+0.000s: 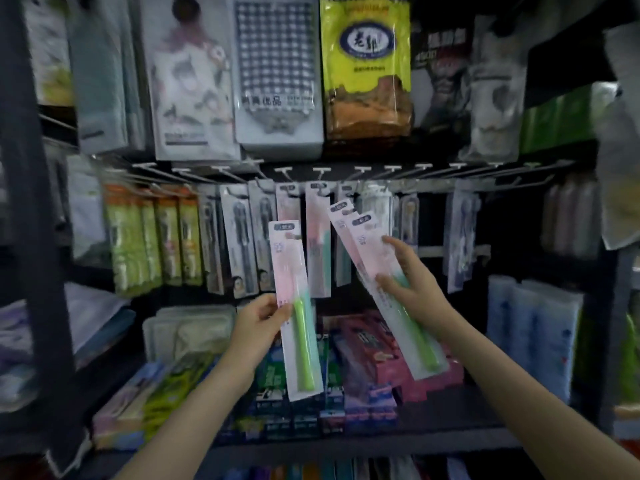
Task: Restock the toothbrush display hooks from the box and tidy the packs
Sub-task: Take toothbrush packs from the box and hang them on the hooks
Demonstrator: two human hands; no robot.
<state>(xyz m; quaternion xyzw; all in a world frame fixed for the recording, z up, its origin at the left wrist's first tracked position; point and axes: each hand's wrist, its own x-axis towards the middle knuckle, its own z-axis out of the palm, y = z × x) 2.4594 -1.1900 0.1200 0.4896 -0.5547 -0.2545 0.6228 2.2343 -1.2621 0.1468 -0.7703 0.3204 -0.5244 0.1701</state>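
My left hand (258, 315) pinches a single toothbrush pack (294, 306), pink card with a green brush, held upright in front of the display. My right hand (408, 282) grips a small fanned stack of the same packs (367, 258), tilted with tops up and to the left. Behind them a row of metal display hooks (322, 173) carries hanging toothbrush packs (317, 237), several dark-brush packs (242, 237) to the left, more to the right. The top of my left pack lies below the hooks, apart from them. The box is out of sight.
Large hanging goods fill the rack above, among them a yellow bag (365, 64). Boxed toothpaste (363, 358) lines the shelf (346, 441) under my hands. Green and orange packs (152, 237) hang at the left. Dark shelf uprights (31, 237) frame both sides.
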